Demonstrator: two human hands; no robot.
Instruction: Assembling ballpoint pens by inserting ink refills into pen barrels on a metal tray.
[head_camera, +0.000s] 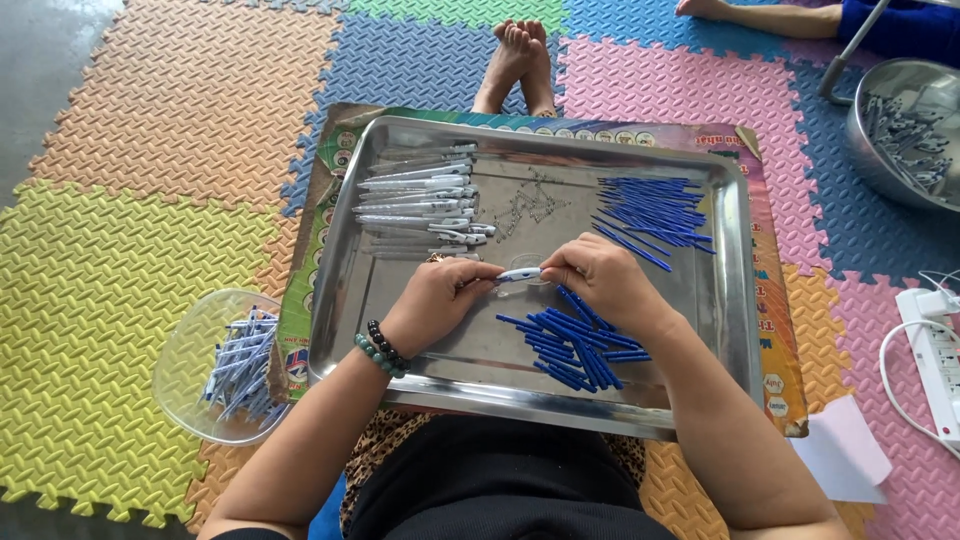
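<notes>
The fingers (480, 277) of the left hand (435, 300) cover most of the white pen barrel (520, 274), so its full length cannot be told. The right hand (605, 280) hides the upper ends of the near blue refills (580, 350). The tiny pieces (530, 200) mid-tray are too small to identify. The steel bowl (915, 125) and the power strip (935, 365) are cut by the right edge. Another person's leg (770, 18) runs off the top.

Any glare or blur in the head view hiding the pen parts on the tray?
Head view: soft daylight, sharp overall; the metal tray shows mild sheen but no blown-out glare; the small springs blend into it; the left hand and right hand are slightly soft; straight edges bow slightly toward the frame edges.
</notes>
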